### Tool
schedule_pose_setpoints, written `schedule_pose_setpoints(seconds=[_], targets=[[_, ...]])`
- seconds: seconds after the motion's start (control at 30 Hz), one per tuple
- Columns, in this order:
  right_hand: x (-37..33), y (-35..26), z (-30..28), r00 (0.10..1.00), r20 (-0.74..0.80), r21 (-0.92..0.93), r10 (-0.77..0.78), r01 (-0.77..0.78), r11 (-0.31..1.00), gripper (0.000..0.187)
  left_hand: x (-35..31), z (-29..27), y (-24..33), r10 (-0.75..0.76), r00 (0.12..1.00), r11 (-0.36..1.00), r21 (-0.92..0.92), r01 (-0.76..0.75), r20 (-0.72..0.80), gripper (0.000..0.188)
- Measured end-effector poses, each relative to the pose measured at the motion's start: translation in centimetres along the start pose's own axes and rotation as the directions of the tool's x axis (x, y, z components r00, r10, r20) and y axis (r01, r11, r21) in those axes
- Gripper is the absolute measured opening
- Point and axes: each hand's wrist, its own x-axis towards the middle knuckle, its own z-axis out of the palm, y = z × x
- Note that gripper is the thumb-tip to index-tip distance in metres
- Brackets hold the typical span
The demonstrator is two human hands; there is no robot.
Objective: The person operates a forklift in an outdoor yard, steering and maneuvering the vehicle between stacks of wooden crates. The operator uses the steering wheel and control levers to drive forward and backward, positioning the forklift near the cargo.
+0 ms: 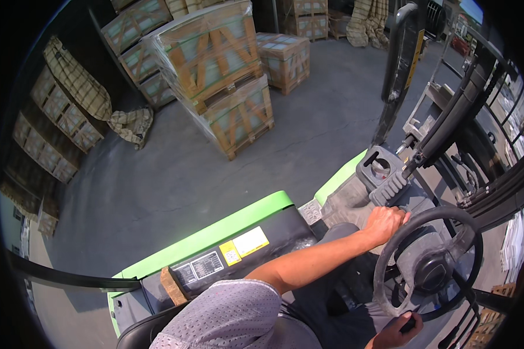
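I sit at the controls of a green and dark grey forklift. My left hand (384, 225) is closed beside the upper left rim of the black steering wheel (384, 264), close to the dash. Whatever its curled fingers hold is hidden. At the wheel's lower edge, my right hand (399, 333) is closed on a black steering knob (410, 323); the picture's bottom edge cuts off part of that hand. Ahead of my left hand stand a ribbed grey lever boot (390, 187) and a grey moulded console (374, 164).
Two stacked wooden crates (215, 58) wrapped in film stand on the grey floor (174, 186), with another crate (285, 61) behind. More crates (46, 148) and checked curtains (78, 81) line the left. A dark pillar (393, 87) and mast parts (466, 104) rise at right.
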Motion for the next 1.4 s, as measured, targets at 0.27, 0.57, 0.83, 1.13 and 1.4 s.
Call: schedule_pose_setpoints(seconds=[0.27,0.57,0.83,1.13,1.4], targets=[[-0.4,-0.2,0.2,0.999,0.000,0.118,0.053,-0.053,0.992,0.027,-0.4,0.0,-0.1,-0.001,1.000,1.000,0.009,0.001,0.014,0.047],[-0.5,-0.2,0.3,0.993,0.010,0.177,0.121,-0.121,0.977,0.026,-0.3,-0.2,-0.2,-0.009,0.999,1.000,0.002,0.009,0.035,0.049],[-0.4,-1.3,-0.7,0.989,0.023,0.015,0.149,-0.150,0.989,0.023,-0.6,-0.2,0.1,-0.010,0.999,1.000,0.004,0.010,0.051,0.049],[-1.3,-1.4,0.6,0.973,0.221,-0.070,-0.072,0.089,0.994,0.019,-0.1,-0.2,0.3,-0.028,0.998,0.999,-0.016,0.029,0.056,0.049],[0.0,-4.5,5.8,0.874,0.388,0.067,-0.293,0.291,0.954,0.018,0.1,-0.6,0.6,-0.011,1.000,1.000,-0.025,0.012,0.022,0.047]])
